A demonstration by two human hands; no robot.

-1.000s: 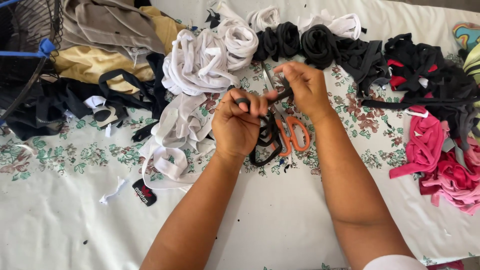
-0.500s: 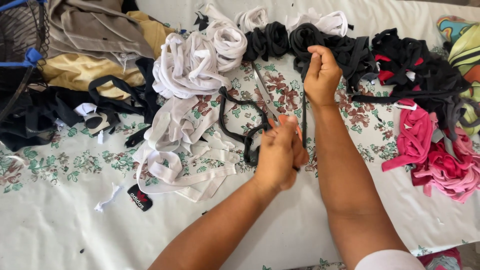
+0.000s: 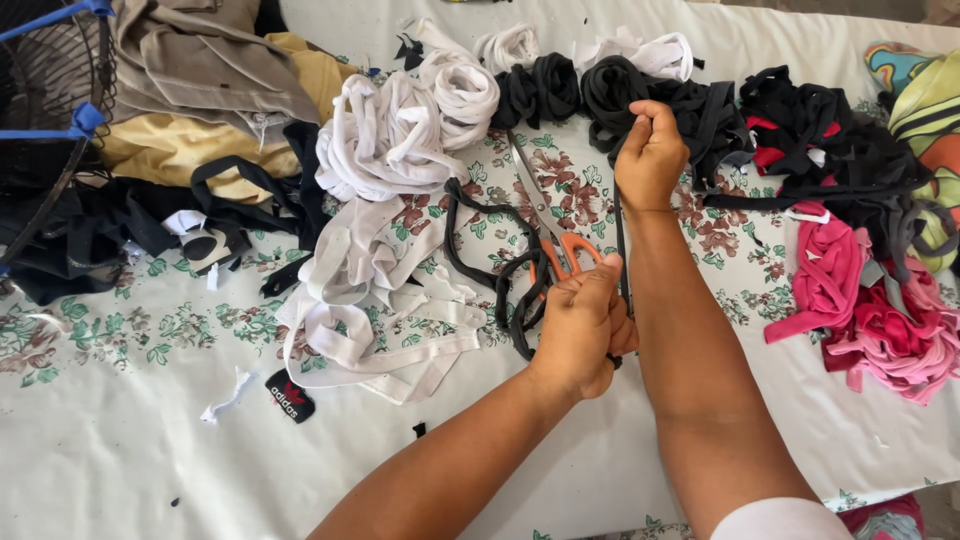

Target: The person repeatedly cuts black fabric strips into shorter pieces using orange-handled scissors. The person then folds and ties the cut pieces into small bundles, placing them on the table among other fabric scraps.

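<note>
Single label: small black cloth tag (image 3: 290,396) with red and white markings, roughly rectangular, lying flat on tablecloth (image 3: 120,470) toward near-left area, just below white strip heap (image 3: 370,310). No packages, signs, screens.

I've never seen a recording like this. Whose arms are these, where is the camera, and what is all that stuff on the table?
The camera sits on a person's head, looking down at their own bare hands. The left hand and right hand each close their grip on a black fabric strip, stretched taut between them. Beneath lie orange-handled scissors on a flowered tablecloth. Around them are white strips, black rolls and pink strips.
</note>
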